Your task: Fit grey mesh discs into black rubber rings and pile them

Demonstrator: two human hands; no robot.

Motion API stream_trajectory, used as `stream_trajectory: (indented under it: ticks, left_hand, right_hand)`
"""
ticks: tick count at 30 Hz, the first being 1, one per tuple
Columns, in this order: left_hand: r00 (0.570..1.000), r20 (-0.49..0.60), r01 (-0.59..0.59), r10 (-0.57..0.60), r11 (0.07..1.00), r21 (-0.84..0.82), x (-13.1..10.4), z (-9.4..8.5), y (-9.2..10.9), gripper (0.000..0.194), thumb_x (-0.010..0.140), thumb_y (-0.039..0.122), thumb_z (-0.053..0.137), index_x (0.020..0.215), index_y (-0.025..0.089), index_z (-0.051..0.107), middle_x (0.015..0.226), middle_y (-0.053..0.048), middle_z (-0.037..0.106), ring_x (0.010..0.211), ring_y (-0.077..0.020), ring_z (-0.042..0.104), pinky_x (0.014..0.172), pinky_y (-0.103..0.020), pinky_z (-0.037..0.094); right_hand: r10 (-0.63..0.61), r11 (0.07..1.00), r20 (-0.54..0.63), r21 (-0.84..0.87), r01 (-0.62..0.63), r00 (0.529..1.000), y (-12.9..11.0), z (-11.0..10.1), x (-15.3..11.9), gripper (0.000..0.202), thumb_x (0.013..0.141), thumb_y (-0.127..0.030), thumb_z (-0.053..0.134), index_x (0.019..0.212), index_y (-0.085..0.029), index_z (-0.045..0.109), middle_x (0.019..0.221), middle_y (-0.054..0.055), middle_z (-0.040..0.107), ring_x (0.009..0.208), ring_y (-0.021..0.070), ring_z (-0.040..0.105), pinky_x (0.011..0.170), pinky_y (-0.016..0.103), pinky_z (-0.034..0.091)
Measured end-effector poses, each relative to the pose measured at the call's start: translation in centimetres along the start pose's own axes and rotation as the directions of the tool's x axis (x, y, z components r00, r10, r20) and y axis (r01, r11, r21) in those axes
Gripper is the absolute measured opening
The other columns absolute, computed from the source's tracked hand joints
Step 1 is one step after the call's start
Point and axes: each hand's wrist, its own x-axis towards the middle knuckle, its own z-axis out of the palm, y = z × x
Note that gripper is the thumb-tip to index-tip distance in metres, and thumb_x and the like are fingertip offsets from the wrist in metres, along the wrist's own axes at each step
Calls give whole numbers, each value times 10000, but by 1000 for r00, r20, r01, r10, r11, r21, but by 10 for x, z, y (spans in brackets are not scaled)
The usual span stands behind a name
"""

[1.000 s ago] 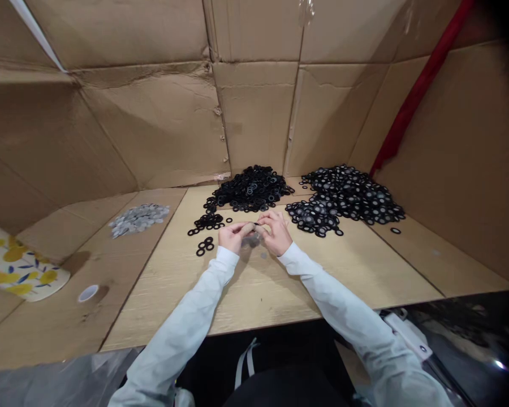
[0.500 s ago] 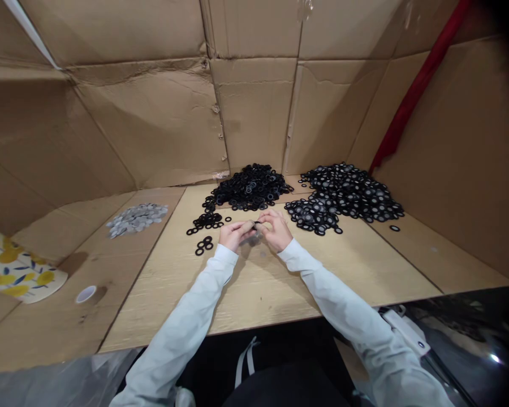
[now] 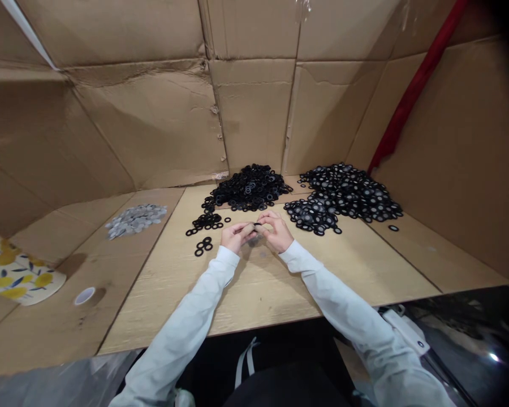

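Note:
Both hands meet over the middle of the wooden board. My left hand and my right hand pinch one black ring between their fingertips. A few small translucent discs appear on the board just below the fingers, partly hidden. Loose black rings lie left of my left hand, with a small group above them. Behind the hands rises a large heap of black rings. To the right are black rings with pale centres.
A pile of pale discs lies at the left. Farther left are a small white round lid and a lemon-patterned container. Cardboard walls surround the board. A red strip hangs at the right.
The ring between the fingertips shows more clearly now, and the fingers have shifted very slightly. The rest of the view has moved only marginally.

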Motion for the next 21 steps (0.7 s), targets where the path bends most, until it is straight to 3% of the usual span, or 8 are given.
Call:
stream_trajectory:
  ticks: [6, 12, 16, 19, 21]
  left_hand:
    - [994, 46, -100, 98, 994, 52, -5, 2, 0, 260, 406, 210, 726, 630, 101, 650, 643, -48, 640, 584, -119, 580, 699, -293, 469]
    - [998, 3, -60, 60, 997, 43, 0, 0, -2, 288, 370, 218, 738, 611, 99, 635, 598, -39, 627, 512, -113, 568, 651, -305, 476]
    - [999, 24, -48, 46, 995, 82, 1, -1, -1, 291, 383, 220, 734, 623, 86, 637, 605, -53, 628, 517, -120, 572, 651, -305, 473]
    - [999, 41, -37, 33, 995, 96, -1, -2, 0, 288, 389, 223, 730, 622, 78, 641, 628, -65, 633, 546, -131, 579, 665, -306, 471]
    - [999, 47, -26, 21, 995, 100, -2, -2, -1, 281, 395, 216, 727, 624, 76, 644, 655, -73, 638, 564, -139, 582, 676, -311, 467]
  right_hand:
    - [68, 996, -75, -48, -72, 995, -1, 4, 0, 70, 654, -211, 490, 635, -192, 555, 870, 26, 542, 887, 211, 408, 804, 419, 274]
    - [73, 965, 40, 251, -81, 997, 10, 5, 6, 45, 623, -212, 527, 604, -181, 554, 810, 32, 521, 835, 171, 464, 796, 355, 333]
    - [91, 907, 168, 392, -151, 982, 15, 3, 9, 65, 612, -194, 534, 558, -162, 553, 753, 36, 516, 784, 151, 488, 766, 323, 362]
    - [108, 918, 211, 353, -179, 971, 14, 2, 9, 88, 612, -168, 526, 526, -158, 540, 729, 33, 525, 760, 142, 490, 764, 317, 359]
    - [122, 958, 147, 241, -155, 982, 11, 3, 7, 82, 614, -160, 523, 535, -161, 545, 744, 34, 536, 770, 149, 481, 769, 333, 347]
